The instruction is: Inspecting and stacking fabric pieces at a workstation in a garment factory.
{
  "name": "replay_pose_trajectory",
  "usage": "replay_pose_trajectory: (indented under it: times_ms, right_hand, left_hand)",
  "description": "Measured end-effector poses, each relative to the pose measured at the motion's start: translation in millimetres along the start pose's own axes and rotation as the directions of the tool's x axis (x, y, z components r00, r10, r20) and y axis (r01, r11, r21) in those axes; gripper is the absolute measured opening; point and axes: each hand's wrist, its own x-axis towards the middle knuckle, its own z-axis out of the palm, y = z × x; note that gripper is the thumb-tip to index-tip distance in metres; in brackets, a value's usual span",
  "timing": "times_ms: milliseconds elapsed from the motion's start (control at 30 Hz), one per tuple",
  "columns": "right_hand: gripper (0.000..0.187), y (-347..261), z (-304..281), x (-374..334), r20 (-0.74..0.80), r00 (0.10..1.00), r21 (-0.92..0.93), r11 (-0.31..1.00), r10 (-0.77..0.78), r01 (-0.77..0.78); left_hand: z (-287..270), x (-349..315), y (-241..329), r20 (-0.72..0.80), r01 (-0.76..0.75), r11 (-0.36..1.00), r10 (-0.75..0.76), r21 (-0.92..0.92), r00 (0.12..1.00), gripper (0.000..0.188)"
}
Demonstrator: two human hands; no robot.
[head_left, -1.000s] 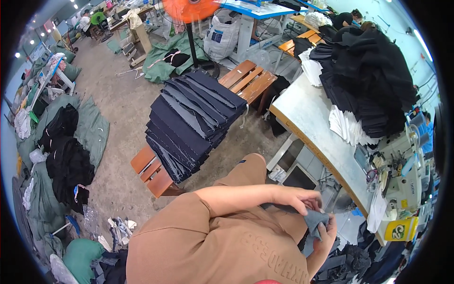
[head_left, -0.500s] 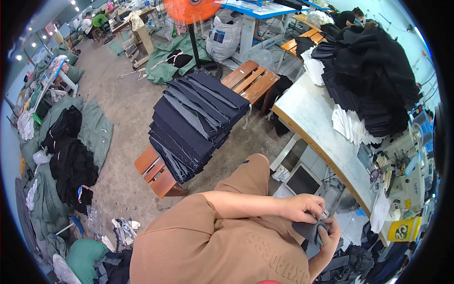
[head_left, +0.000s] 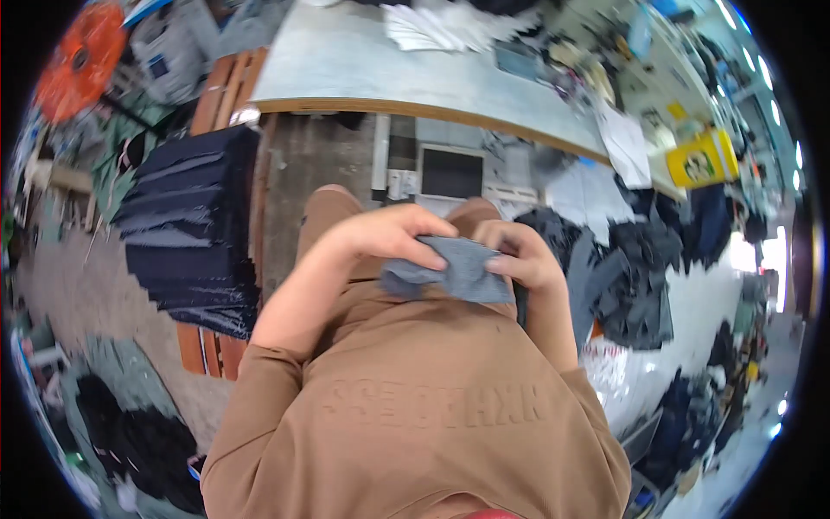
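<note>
A small grey-blue piece of fabric [head_left: 471, 275] is held between both hands, just above my lap. My left hand [head_left: 389, 242] pinches its upper left part, thumb lying on the near face. At the upper right edge my right hand [head_left: 527, 255] grips it between thumb and bent fingers. The cloth's lower right corner hangs free, and its left end is folded and blurred. Fingers behind the cloth are partly hidden.
A white worktable [head_left: 346, 78] with a wooden edge stands ahead, bearing white cloth pieces and a sewing machine [head_left: 666, 78]. Stacked dark blue fabric [head_left: 190, 233] lies on a wooden bench at left. Dark scraps [head_left: 635, 285] pile up at right; a yellow bucket [head_left: 702, 160] stands beyond.
My view and body have turned right toward the worktable. The cloth, bunched between my hands before, is now spread out wider in front of my lap.
</note>
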Motion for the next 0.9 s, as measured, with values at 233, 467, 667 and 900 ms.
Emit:
replay_pose_trajectory:
  times_ms: [233,467,667,900]
  right_hand:
    - [0.035,5.2,14.8,11.9,0.243,0.947,0.199,0.944,0.211,-0.262]
    - [0.022,-2.7,22.0,37.8,0.354,0.914,-0.332,0.940,0.198,-0.075]
    - [0.027,-4.8,31.2,46.7,0.400,0.912,-0.475,0.871,0.089,0.124]
    - [0.022,-10.1,33.6,40.5,0.423,0.902,-0.569,0.800,0.088,0.189]
  left_hand:
    - [-17.9,2.0,53.6,0.005,0.110,0.942,-0.118,0.318,0.993,0.013]
    - [-24.1,0.3,79.5,-0.053,0.148,0.847,-0.141,0.511,0.989,0.014]
    - [-24.9,-2.4,85.1,-0.041,0.134,0.805,-0.135,0.578,0.990,0.013]
    - [-23.7,-1.8,86.2,-0.074,0.145,0.779,-0.126,0.610,0.989,0.015]
